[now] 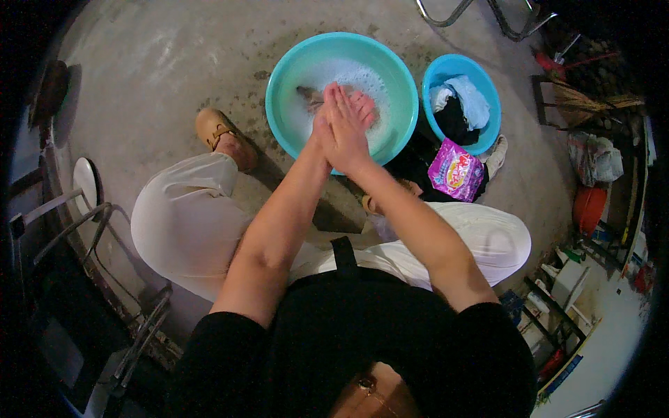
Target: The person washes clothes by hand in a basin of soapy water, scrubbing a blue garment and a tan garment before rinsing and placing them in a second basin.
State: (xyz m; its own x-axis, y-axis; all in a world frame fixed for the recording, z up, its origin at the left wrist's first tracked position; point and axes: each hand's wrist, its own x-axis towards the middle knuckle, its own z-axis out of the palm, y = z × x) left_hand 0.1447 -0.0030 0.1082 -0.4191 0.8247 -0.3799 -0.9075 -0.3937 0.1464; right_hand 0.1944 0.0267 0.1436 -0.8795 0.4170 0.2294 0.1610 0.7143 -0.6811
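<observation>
A turquoise plastic basin (274,123) of sudsy water stands on the floor before me. My left hand (322,129) and my right hand (347,135) are pressed together over its middle, the right lying across the left. Reddened fingertips show past the right hand's far side, close to the white foam (360,78). A brownish piece of cloth (311,97) lies partly in the water, just left of the fingers. Whether any of it is between my palms is hidden.
Right of the basin, a smaller blue tub (494,86) holds light blue, white and black clothes (470,102). A purple detergent bag (456,171) rests on dark fabric nearby. Metal chair legs (444,21) stand beyond; a round-topped stool (85,183) is at left.
</observation>
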